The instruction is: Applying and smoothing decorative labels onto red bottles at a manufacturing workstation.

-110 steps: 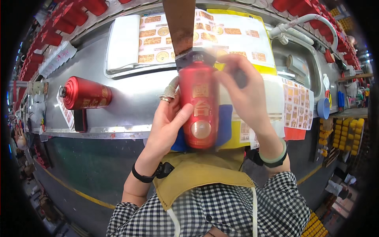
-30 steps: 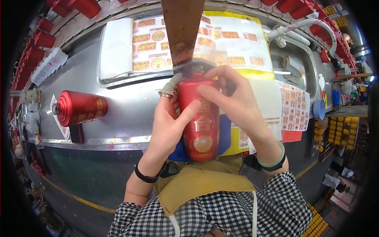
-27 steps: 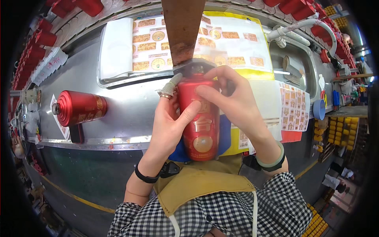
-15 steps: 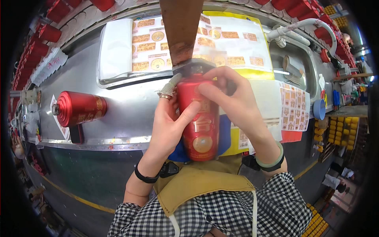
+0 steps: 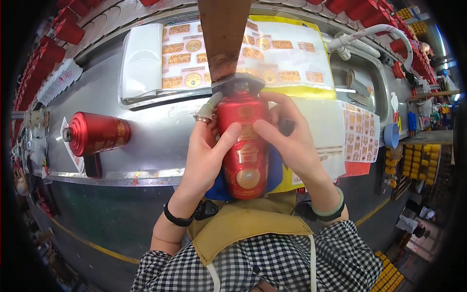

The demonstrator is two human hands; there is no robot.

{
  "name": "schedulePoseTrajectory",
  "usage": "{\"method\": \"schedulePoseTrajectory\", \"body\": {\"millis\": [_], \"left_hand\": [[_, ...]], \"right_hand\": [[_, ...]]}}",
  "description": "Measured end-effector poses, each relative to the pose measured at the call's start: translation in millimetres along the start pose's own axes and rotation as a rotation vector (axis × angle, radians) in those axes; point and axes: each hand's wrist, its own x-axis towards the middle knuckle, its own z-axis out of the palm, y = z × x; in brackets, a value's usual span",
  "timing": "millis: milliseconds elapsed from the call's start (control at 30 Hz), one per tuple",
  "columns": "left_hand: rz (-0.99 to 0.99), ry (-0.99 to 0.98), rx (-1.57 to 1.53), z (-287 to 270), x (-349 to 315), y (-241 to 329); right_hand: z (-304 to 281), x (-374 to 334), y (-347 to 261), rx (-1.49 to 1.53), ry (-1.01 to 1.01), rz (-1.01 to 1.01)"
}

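A red bottle with gold lettering and a round gold emblem lies before me, its neck pointing away and its base near my apron. My left hand grips its left side, thumb pressed on the front. A pale fabric wrap covers a finger of that hand. On the opposite side my right hand is closed round the bottle, thumb on the front; its other fingers go partly out of sight behind. The bottle's neck is beneath the end of a brown bar. Blue material shows under the bottle.
Another red bottle lies at left beside a dark phone. Sheets of gold stickers cover the far middle. At right are a sink with a pale tap, a smaller sticker sheet and a blue cup.
My right hand has moved down from the bottle's shoulder to its right side, its thumb now on the front. The left hand keeps almost the same hold.
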Motion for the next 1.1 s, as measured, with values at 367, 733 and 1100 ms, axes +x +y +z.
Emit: {"method": "schedulePoseTrajectory", "body": {"millis": [367, 733, 1100], "left_hand": [[0.021, -0.014, 0.016, -2, -1, -4], [0.048, -0.026, 0.020, -1, -2, -2], [0.073, -0.006, 0.085, 2, -2, -4]], "right_hand": [[2, -1, 1, -0.045, 0.010, -0.010], [-2, -1, -12, -0.048, -0.003, 0.028], [-10, 34, -65, -0.839, -0.083, -0.944]]}}
